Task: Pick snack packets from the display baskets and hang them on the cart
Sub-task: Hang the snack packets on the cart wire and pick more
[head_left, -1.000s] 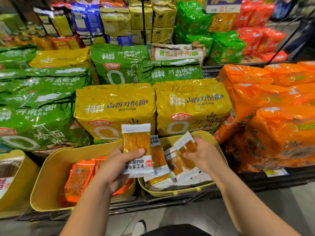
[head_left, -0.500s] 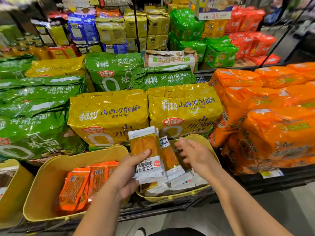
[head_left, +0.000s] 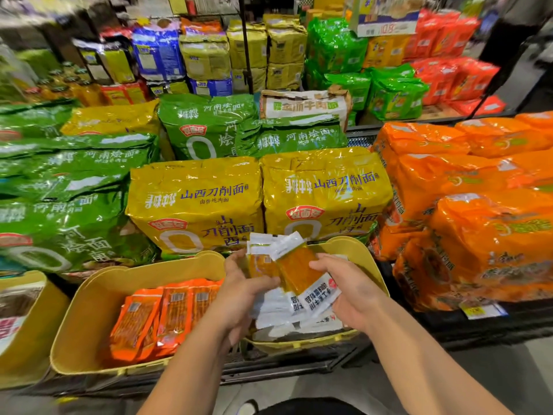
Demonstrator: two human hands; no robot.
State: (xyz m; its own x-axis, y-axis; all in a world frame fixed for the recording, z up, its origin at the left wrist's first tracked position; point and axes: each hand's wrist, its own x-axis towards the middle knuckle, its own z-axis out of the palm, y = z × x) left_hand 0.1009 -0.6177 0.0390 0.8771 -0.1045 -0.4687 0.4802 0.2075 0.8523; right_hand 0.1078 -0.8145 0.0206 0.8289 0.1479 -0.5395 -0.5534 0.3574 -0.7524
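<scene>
Both hands hold a small stack of white snack packets [head_left: 294, 271] with orange windows, above the right yellow basket [head_left: 357, 250]. My left hand [head_left: 239, 295] grips the stack from the left, thumb across the front. My right hand [head_left: 350, 290] holds the front packet's lower right side. More white packets [head_left: 281, 322] lie in that basket below the hands. The wide yellow basket [head_left: 98, 301] to the left holds several orange snack packets [head_left: 155, 319]. No cart is in view.
Large yellow [head_left: 197, 205], green [head_left: 62, 217] and orange [head_left: 484, 235] noodle multipacks are stacked on the shelf behind the baskets. Another yellow basket [head_left: 27, 333] stands at the far left. Grey floor lies below the shelf edge [head_left: 490, 330].
My right hand rose out of the right basket and closed on the stack that my left hand held. The stack shifted right and tilted. The camera tipped down slightly.
</scene>
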